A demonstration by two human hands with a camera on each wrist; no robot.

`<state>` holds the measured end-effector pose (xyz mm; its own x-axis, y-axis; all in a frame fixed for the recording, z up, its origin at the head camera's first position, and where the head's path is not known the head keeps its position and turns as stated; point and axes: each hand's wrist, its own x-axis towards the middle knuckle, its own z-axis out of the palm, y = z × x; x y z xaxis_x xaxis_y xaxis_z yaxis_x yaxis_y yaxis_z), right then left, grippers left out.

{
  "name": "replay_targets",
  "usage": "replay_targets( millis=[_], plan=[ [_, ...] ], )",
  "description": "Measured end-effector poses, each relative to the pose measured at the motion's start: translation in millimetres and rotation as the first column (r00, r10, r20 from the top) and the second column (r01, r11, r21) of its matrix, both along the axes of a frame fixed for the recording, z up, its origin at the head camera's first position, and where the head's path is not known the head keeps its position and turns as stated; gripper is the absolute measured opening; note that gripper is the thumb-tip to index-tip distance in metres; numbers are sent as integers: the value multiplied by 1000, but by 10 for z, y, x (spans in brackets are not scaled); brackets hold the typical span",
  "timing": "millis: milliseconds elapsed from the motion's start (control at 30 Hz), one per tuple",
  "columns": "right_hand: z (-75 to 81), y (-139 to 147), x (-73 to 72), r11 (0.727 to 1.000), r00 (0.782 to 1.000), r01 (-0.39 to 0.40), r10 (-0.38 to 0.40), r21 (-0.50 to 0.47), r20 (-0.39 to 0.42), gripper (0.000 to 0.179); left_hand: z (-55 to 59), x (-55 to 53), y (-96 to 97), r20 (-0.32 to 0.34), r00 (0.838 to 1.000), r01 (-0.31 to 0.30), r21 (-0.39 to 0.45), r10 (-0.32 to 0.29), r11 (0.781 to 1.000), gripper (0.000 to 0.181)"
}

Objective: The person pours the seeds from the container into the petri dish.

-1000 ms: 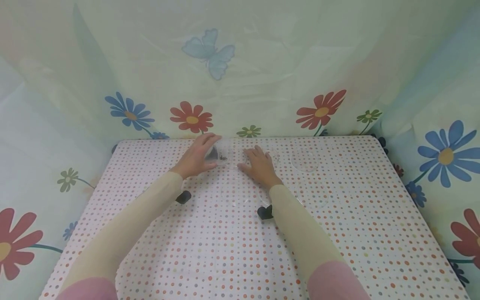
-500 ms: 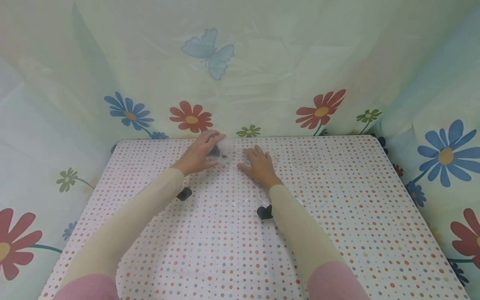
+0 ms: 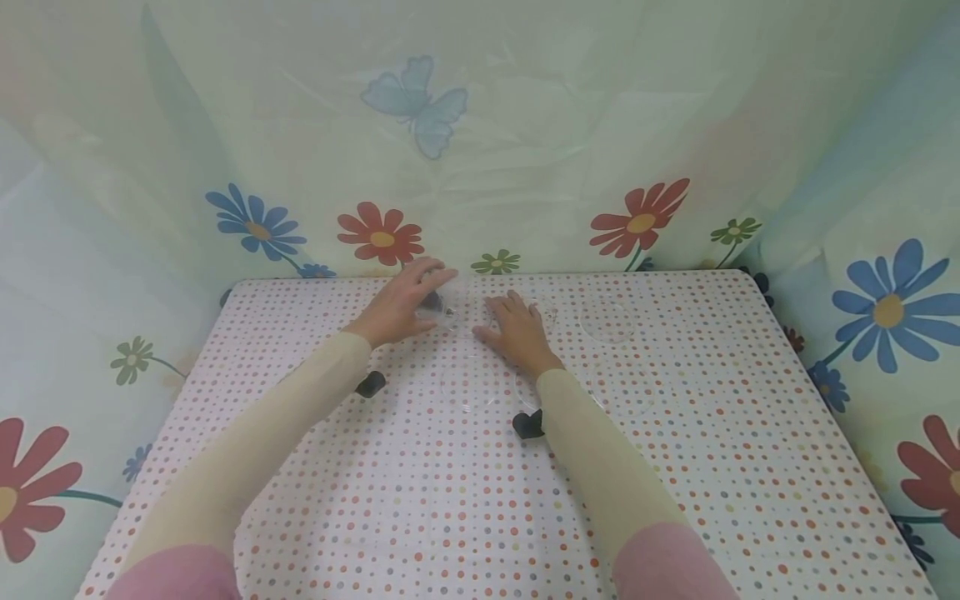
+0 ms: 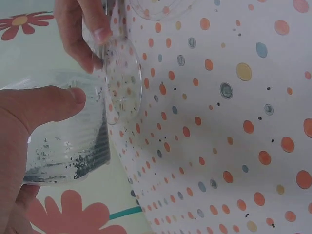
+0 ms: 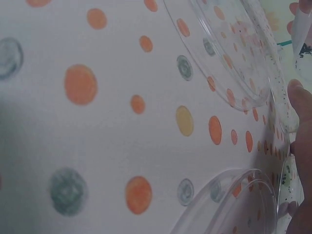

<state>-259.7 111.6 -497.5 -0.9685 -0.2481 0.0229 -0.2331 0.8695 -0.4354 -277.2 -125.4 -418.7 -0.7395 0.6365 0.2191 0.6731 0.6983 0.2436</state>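
My left hand (image 3: 397, 307) grips a clear ribbed plastic cup (image 4: 66, 146), thumb across its near side. The cup lies tipped, its mouth towards the right hand, with small dark grains gathered along its wall. Close by its mouth is a clear round dish (image 4: 139, 83) with a few dark specks showing in it. My right hand (image 3: 519, 335) rests beside and over the dishes at the back of the table, fingers loosely spread. In the left wrist view, right-hand fingertips (image 4: 101, 35) are right at the dish's rim. The right palm is hidden.
Several more clear dishes stand around the right hand, among them one to its right (image 3: 609, 342) and one nearer (image 3: 468, 408). Tiny dark grains (image 4: 260, 118) lie scattered on the dotted tablecloth (image 3: 420, 500). A flowered curtain (image 3: 555, 150) hangs behind the table.
My left hand has shifted slightly right and away from me, tipping the cup further over. The grains have moved towards its mouth. My right hand has stayed in place.
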Motion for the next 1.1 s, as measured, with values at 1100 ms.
replay_targets(
  millis=[1100],
  plan=[
    [-10, -6, 1, 1000, 1000, 4, -4, -8, 6, 66, 45, -36, 118, -99, 991, 70, -167, -88, 983, 87]
  ],
)
